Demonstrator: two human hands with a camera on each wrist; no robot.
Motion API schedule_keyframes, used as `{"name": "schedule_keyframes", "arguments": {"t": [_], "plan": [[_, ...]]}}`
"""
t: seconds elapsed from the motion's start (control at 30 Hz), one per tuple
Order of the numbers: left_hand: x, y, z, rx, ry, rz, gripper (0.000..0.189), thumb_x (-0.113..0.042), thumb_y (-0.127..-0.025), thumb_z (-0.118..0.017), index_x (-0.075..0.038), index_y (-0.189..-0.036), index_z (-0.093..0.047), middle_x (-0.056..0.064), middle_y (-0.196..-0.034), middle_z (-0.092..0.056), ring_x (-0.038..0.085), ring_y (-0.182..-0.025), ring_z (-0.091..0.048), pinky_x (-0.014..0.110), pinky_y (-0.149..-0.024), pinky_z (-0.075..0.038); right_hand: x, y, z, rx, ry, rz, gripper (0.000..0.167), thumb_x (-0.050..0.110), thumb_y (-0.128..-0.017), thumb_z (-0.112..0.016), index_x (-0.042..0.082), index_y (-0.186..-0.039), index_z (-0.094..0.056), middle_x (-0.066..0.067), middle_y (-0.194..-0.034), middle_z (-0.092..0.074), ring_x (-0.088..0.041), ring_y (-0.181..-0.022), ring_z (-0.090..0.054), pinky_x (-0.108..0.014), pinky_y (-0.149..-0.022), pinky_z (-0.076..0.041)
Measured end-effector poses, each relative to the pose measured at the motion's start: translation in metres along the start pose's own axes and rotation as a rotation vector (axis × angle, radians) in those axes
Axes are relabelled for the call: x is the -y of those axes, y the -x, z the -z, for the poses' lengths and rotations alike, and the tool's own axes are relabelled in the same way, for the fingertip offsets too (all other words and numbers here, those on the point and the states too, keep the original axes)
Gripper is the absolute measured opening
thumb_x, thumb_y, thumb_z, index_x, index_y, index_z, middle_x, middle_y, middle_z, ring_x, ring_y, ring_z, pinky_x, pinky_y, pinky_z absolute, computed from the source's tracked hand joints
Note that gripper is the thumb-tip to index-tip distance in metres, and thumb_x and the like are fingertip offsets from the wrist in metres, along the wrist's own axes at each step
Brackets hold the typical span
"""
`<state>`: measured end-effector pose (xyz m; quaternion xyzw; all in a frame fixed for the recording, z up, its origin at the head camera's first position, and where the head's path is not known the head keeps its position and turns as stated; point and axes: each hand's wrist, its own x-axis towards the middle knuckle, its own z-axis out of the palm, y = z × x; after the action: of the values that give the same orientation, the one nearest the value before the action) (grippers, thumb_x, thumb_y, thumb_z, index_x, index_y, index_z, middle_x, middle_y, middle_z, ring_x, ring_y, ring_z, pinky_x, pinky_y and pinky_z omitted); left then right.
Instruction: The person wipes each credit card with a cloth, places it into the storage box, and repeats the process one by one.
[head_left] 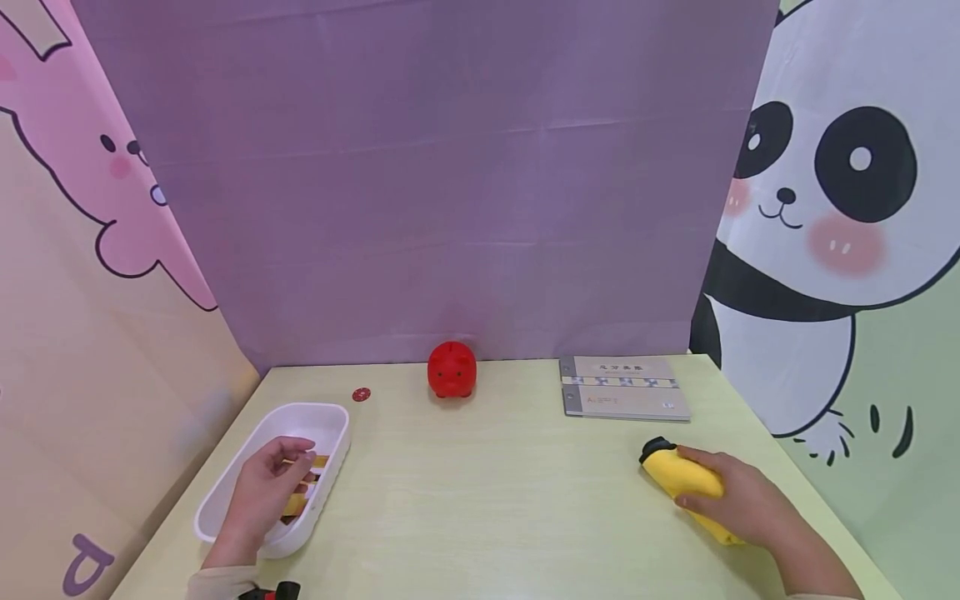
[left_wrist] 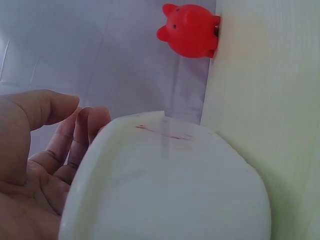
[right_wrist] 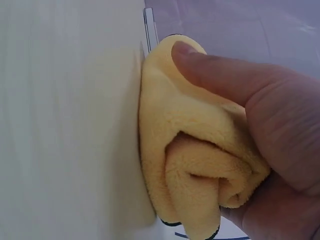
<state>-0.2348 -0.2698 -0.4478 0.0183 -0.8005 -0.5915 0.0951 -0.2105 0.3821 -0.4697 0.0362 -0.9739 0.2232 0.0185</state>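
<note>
My right hand (head_left: pixel 746 500) grips a rolled yellow cloth (head_left: pixel 686 477) with black edging on the right side of the table. Up close in the right wrist view, the thumb presses the fluffy cloth (right_wrist: pixel 185 110) from above and its folded layers show at the end. My left hand (head_left: pixel 262 492) hovers over a white plastic basket (head_left: pixel 339 442) on the left, fingers loosely bent and nothing seen between them. Several yellow and dark brown pieces (head_left: pixel 295 505) lie inside, partly hidden by that hand. The basket's wall (left_wrist: pixel 175 185) blocks much of the left wrist view.
A red piggy bank (head_left: pixel 452 370) stands at the table's back middle. Left of it lies a small red disc (head_left: pixel 362 394). A grey notebook (head_left: pixel 625 388) lies at the back right, beyond the cloth. A purple curtain (head_left: pixel 420 183) hangs behind the table (head_left: pixel 480 500).
</note>
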Motion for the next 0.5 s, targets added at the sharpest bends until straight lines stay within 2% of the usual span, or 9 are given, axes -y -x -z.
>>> {"name": "schedule_keyframes", "arguments": {"t": [0.1, 0.23, 0.4, 0.5], "plan": [[-0.001, -0.001, -0.001, 0.003, -0.033, -0.007, 0.030, -0.016, -0.103, -0.070, 0.002, -0.125, -0.063, 0.019, -0.109, -0.066, 0.019, -0.082, -0.069, 0.034, -0.073, -0.064, 0.002, 0.003, 0.000, -0.030, 0.009, 0.025, 0.091, 0.053, -0.081, -0.087, 0.008, -0.153, -0.052, -0.029, -0.139, -0.059, -0.036, -0.106, -0.060, -0.060, -0.088, -0.052], [-0.003, -0.002, -0.003, -0.018, -0.084, -0.051, 0.027, -0.016, -0.103, -0.070, 0.000, -0.123, -0.064, 0.021, -0.109, -0.068, 0.020, -0.082, -0.071, 0.032, -0.073, -0.064, 0.006, 0.004, 0.002, -0.062, 0.017, 0.037, 0.092, 0.052, -0.081, -0.087, 0.005, -0.152, -0.052, -0.031, -0.140, -0.055, -0.047, -0.117, -0.058, -0.070, -0.094, -0.050], [-0.009, -0.002, -0.010, -0.068, -0.168, -0.189, 0.020, -0.014, -0.101, -0.072, -0.003, -0.117, -0.069, 0.012, -0.103, -0.071, 0.020, -0.085, -0.072, 0.024, -0.072, -0.061, 0.017, 0.001, 0.007, -0.063, 0.016, 0.027, 0.089, 0.057, -0.084, -0.084, 0.007, -0.151, -0.052, -0.032, -0.147, -0.046, -0.057, -0.128, -0.049, -0.078, -0.098, -0.044], [-0.013, -0.003, -0.017, -0.080, -0.205, -0.262, 0.018, -0.013, -0.099, -0.073, -0.004, -0.115, -0.070, 0.009, -0.105, -0.073, 0.016, -0.090, -0.071, 0.020, -0.076, -0.058, 0.024, 0.001, 0.009, -0.083, -0.002, 0.062, 0.086, 0.054, -0.085, -0.083, 0.008, -0.151, -0.052, -0.031, -0.150, -0.044, -0.058, -0.131, -0.047, -0.078, -0.099, -0.042]]}}
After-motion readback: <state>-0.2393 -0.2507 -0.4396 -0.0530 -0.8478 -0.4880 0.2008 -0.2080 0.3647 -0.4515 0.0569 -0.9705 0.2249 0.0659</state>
